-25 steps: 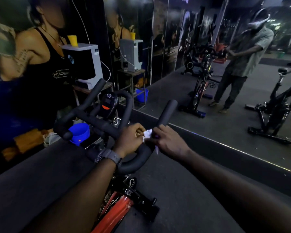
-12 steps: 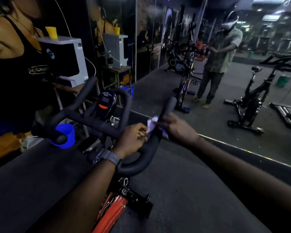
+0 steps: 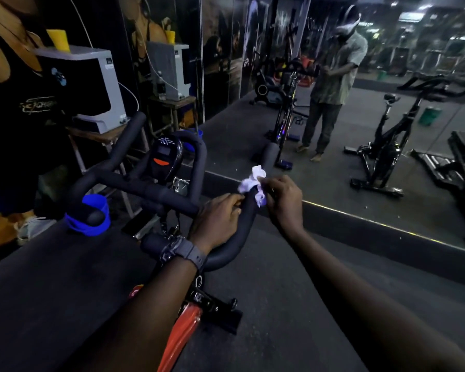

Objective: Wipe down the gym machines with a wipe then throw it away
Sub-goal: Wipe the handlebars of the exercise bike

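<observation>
I am pinching one crumpled white wipe [image 3: 254, 182] in my right hand [image 3: 281, 201], pressing it on the one black handlebar [image 3: 242, 224]. My left hand [image 3: 215, 221] is gripping that handlebar just below the wipe.

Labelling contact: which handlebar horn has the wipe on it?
The right horn, the one nearer the mirror. The white wipe is wrapped on it under the right hand; the left horn by the white box is bare.
</observation>
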Tool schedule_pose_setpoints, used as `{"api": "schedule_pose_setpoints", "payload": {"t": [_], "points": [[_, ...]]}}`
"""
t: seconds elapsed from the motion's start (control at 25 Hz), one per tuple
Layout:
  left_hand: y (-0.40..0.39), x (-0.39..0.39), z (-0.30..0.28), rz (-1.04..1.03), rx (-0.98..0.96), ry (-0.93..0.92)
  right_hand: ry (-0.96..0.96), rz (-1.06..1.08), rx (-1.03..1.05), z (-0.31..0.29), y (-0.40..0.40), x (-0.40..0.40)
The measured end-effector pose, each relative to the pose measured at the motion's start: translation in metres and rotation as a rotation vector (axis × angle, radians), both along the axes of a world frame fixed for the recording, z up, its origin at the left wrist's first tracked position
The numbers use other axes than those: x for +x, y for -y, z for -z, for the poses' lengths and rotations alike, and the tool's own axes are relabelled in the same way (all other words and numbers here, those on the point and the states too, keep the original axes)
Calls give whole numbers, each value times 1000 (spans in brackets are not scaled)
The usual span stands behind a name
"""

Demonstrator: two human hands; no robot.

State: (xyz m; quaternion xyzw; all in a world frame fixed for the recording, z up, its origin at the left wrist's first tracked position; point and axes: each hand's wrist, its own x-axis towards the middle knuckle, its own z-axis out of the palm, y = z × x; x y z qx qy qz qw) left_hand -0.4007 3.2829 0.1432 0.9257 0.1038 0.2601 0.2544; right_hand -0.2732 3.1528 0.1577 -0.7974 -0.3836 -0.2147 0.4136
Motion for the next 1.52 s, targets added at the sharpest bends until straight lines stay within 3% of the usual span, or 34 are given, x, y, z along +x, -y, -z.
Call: {"api": "schedule_pose_setpoints", "payload": {"t": [0.12,0.2,0.4,0.6,0.72,0.96,1.08,1.2,1.32,1.4,1.44,1.52], "points": [[0,-2,0,11,-57,18,-136,17,114,43,8,-64],[0,-3,-1,15,-79,15,-93,-57,122,61,24,-94],[6,-5,-3,11,15,-37,-291,166,173,7,-4,-29],[3,-5,-4,20,9,-53,-132,-7,185,56,18,-107],[4,-4,-7,6,-5,-63,-134,-63,130,54,23,-105],[2,-4,0,9,24,-58,80,-103,-202,-7,2,-20],[1,-3,1,1,52,-68,171,18,-286,-55,-28,49],[1,-4,0,9,89,-65,71,92,-264,-63,-39,62],[1,-4,0,15,71,-57,24,-130,-349,-21,-8,-8],[2,-6,-1,14,47,-52,382,-184,-507,4,5,-22],[2,-6,-1,9,23,-44,454,-154,-537,-1,3,-7],[1,-4,-1,-2,-33,-45,238,-131,-481,-38,-16,33]]}}
